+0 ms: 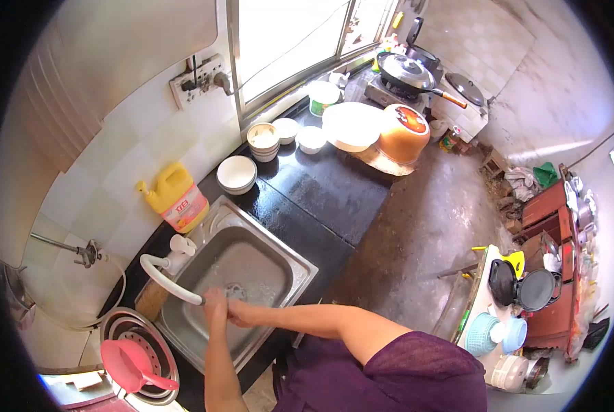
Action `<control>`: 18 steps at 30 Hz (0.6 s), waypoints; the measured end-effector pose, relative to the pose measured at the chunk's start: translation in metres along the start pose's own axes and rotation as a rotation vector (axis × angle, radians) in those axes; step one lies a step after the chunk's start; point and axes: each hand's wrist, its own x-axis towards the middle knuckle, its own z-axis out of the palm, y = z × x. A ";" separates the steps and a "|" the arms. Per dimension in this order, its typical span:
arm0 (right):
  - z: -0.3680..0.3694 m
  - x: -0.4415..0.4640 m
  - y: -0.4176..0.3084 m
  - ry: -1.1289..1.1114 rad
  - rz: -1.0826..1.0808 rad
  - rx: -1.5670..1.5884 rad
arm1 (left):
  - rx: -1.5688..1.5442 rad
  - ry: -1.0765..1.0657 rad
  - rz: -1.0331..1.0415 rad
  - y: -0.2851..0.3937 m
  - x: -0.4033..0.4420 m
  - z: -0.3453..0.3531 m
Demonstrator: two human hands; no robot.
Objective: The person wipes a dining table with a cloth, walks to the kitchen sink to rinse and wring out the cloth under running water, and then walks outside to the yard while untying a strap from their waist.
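Observation:
My left hand (215, 303) and my right hand (241, 313) are close together over the steel sink (279, 237), right under the end of the white curved faucet (169, 283). The fingers of both hands are bent in and partly hide one another, and no object shows between them. Whether water runs over them is hard to make out. Below the hands, the drain (235, 291) lies in the sink's bottom. At the sink's back corner stands a yellow jug (176, 196) with a pink label.
White bowls (237, 173) stand on the black counter (307, 206) by the wall. Farther back are an orange basin (399, 141) and a lidded pan (406, 72) on the stove. A pink colander (125, 365) rests in steel basins left of the sink.

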 end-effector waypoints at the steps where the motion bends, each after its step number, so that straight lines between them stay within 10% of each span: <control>1: 0.005 0.002 0.003 0.085 -0.003 -0.070 | -0.009 -0.011 0.006 0.003 -0.002 -0.004; 5: -0.020 -0.003 -0.006 -0.124 0.179 0.222 | -0.661 -0.153 -0.042 0.004 -0.012 -0.022; 12: -0.018 -0.044 -0.069 -0.597 0.447 2.075 | -2.239 -0.479 -0.001 0.005 -0.063 -0.029; 17: -0.029 -0.065 -0.107 -0.141 0.403 2.084 | -1.929 -0.281 -0.127 0.069 -0.090 -0.060; 18: -0.027 -0.042 -0.067 -0.469 0.472 2.141 | -1.666 -0.423 -0.079 0.038 -0.069 -0.052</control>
